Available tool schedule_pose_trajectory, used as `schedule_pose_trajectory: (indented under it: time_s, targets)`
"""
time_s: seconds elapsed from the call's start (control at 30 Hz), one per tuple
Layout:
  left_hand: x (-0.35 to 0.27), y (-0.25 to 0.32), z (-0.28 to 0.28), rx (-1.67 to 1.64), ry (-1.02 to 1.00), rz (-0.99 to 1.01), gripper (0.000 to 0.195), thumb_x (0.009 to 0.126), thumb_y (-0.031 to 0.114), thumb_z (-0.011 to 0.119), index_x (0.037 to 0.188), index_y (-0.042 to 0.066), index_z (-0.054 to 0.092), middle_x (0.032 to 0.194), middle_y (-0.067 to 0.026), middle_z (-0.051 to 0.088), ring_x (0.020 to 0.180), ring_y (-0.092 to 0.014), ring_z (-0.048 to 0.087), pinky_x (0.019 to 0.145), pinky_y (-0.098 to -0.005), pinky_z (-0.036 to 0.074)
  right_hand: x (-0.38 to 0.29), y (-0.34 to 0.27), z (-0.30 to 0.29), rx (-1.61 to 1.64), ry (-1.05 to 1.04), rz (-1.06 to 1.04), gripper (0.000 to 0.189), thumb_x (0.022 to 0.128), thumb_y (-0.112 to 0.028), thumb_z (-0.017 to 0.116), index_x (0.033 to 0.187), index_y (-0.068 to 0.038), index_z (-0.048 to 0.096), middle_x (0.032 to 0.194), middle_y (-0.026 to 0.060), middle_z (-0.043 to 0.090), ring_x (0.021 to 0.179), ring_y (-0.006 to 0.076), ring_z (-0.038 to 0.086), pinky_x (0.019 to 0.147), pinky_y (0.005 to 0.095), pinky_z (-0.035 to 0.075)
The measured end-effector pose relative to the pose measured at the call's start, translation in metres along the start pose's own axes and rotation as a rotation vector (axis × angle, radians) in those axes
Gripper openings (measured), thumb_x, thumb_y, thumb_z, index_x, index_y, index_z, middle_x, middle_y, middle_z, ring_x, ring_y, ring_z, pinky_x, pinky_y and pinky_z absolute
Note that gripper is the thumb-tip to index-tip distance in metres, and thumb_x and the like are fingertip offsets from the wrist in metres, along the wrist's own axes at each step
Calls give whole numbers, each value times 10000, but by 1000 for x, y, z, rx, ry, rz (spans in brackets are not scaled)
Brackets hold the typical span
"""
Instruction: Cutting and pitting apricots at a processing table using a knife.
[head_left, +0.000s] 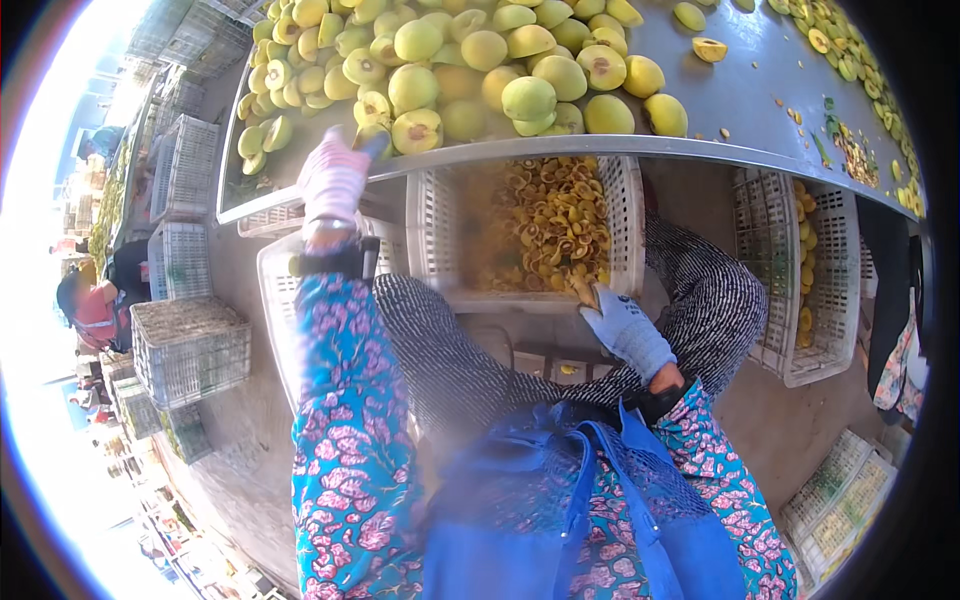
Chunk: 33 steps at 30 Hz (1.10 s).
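Note:
My left hand (334, 176), in a pink-and-white striped glove, reaches over the metal table's near edge. Its dark fingertips touch a cut yellow-green fruit half (373, 139); blur hides whether they grip it. A halved fruit showing its brown centre (417, 132) lies just to the right. Lower down, my right hand (626, 330) wears a pale blue-grey glove and hangs at the near rim of a white plastic crate (624, 225). Something yellowish-brown (581, 289) shows at its fingers, either a held piece or stained fingertips. Inside the crate are many orange-brown fruit pieces (562, 217).
Piled fruit (480, 52) covers the left of the metal table (720, 90); scraps and leaves (855, 154) lie to the right. Another crate with fruit (825, 277) stands right of my knee. Stacked crates (191, 345) and a seated person (97, 307) are at left.

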<state>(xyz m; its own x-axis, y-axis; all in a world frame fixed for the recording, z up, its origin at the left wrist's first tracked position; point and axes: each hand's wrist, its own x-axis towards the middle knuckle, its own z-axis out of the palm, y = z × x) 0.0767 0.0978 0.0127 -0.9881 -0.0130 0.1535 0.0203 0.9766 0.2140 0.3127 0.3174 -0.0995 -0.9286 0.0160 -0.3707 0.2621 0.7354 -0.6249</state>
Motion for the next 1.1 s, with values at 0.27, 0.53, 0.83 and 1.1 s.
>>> schedule_pose_trajectory:
  time_s: [0.27,0.53,0.83,1.1]
  targets:
    - [-19,-11,10,-1048,-14,85,395,687,203,591,986,-27,477,883,-137,554,805,-216,541,743,-327,421,-8,0,1,65,124,-17,337,770,-261,445,981,0,413,715,202,542,687,321,537,602,391,414]
    - [-90,24,18,-2408,-600,-269,425,775,320,468,1028,-20,432,1008,-178,481,981,-316,441,883,-426,329,1,-55,-42,578,78,88,350,754,-218,486,1029,-14,413,633,133,528,546,205,539,513,302,415]
    - [-133,67,30,-2241,-528,-403,395,780,311,474,1048,27,412,998,-128,472,929,-245,456,822,-380,367,-4,-90,-45,973,98,-76,237,751,-197,520,891,-16,458,605,56,514,491,92,497,422,240,389]
    - [-150,77,30,-2208,-572,-442,446,791,325,426,1109,18,369,1028,-124,462,971,-244,427,858,-368,330,6,-88,-22,1011,266,-129,235,707,-190,567,793,1,462,634,109,530,578,174,537,515,307,404]
